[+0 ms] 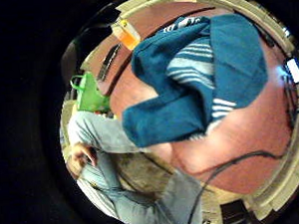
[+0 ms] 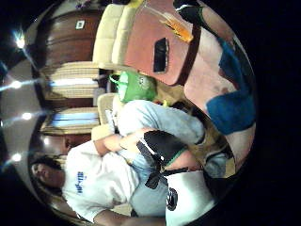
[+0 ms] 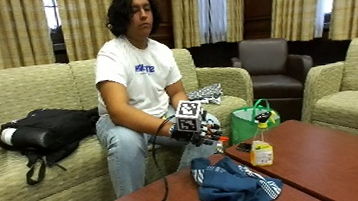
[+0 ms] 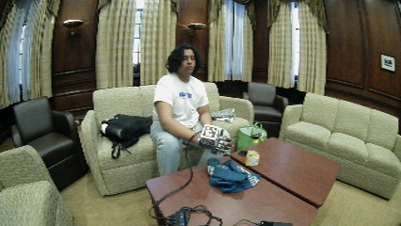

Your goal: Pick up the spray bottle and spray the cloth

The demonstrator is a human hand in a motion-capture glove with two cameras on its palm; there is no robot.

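the person sits on a sofa (image 3: 25,96) with the gloved right hand (image 3: 198,132) raised above the knees, short of the table (image 3: 346,163), fingers loosely curled and pinching nothing. it hangs near the cloth's edge, likely placed for a reach to the bottle, which is not yet touched. the bare hand rests down by the lap in the palm views.

the bottle (image 3: 262,147) stands upright on the near edge of the right table, just right of the cloth (image 3: 231,185), yellow body with a dark trigger head on top; it sits close enough that a short reach should do. the cloth, blue with white stripes, lies crumpled in a heap on the left table, bunched rather than spread, so spray would land on its top folds.

the tables are two reddish wood tops set side by side with a seam between. a green bag (image 3: 248,121) stands on the floor beyond them, a black backpack (image 3: 48,132) lies on the sofa, and curtains and a dark armchair (image 3: 272,65) fill the far wall.
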